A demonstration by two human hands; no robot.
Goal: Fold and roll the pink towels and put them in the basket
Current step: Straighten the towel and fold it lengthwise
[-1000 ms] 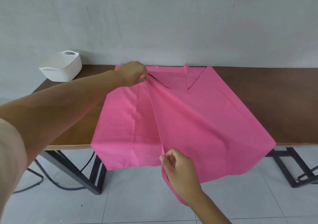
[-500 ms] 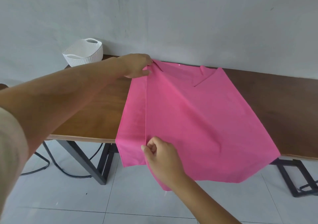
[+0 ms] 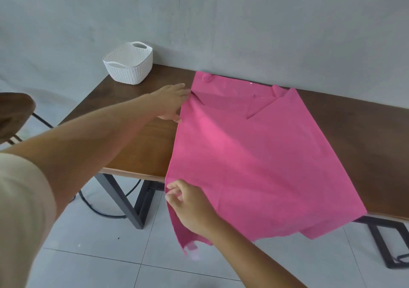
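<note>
One pink towel is seen spread over the bench. It is doubled over on itself, with a loose flap turned back at its far edge against the wall. Its near part hangs over the bench's near edge, toward the floor.

The towel's near left edge is pinched by the right hand, its fingers curled. The left hand is stretched out to the towel's far left edge, fingers and thumb touching the cloth. Whether the cloth is gripped there cannot be told.

The bench top is of dark brown wood, carried on black metal legs. The wall is grey and the floor is laid with pale tiles, across which a black cable runs. A brown stool is partly seen at far left.

One white basket is set at the far left corner of the bench, well apart from the towel. Two hands are counted.
</note>
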